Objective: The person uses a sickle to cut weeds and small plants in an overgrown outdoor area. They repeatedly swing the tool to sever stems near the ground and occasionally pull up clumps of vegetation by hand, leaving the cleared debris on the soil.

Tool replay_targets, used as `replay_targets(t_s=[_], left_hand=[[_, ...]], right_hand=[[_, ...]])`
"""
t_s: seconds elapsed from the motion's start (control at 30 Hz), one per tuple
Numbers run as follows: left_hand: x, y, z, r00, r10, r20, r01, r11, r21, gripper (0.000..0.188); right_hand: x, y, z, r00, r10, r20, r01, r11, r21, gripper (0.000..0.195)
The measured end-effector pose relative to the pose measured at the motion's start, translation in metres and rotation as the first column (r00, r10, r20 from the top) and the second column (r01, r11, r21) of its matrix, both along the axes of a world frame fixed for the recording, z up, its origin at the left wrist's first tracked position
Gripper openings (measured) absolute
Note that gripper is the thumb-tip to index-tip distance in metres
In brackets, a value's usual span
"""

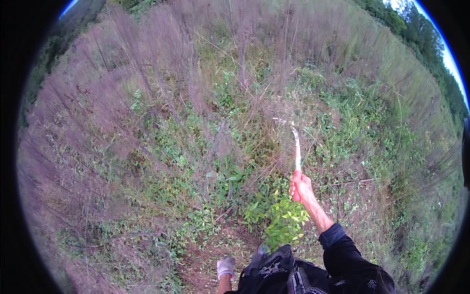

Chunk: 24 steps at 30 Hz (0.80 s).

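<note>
My right hand (302, 188), bare, is closed around the red handle of a sickle (297, 158). The sickle points away from me, its pale curved blade reaching into dry grass and weeds; the blade's tip is partly lost among the stems. Low in the view, my left hand (226, 265) wears a whitish work glove and hangs beside my body. Its fingers are too indistinct to tell whether they are closed, and nothing is plainly visible in it. A leafy light-green plant (282, 220) stands just below my right hand, close to my clothing.
Tall purplish dry grass (242, 33) rises ahead and to the left. Green weeds (356, 114) grow at the right. Brown ground with cut plant bits (205, 257) lies near my feet. A thin dry stalk (354, 182) lies right of the sickle. Trees (422, 33) stand beyond.
</note>
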<state>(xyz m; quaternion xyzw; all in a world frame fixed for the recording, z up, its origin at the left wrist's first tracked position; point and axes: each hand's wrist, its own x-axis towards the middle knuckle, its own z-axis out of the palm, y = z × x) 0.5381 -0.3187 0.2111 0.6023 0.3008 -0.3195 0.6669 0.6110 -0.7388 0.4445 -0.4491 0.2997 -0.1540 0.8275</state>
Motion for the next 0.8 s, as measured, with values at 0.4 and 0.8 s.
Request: replay_targets(t_s=[0.4,0.8], left_hand=[[0.086,-0.187,0.201,0.825,-0.223,0.519,0.395,0.885,-0.247,0.041],[0.133,-0.289,0.221,0.238,-0.965,0.111,0.055,0.128,0.990,0.089]], right_hand=[[-0.084,0.052,-0.041,0.747,0.481,-0.459,-0.586,0.802,-0.113,0.018],[-0.124,-0.096,-0.015,0.490,0.568,-0.661,-0.866,0.404,-0.294,0.026]])
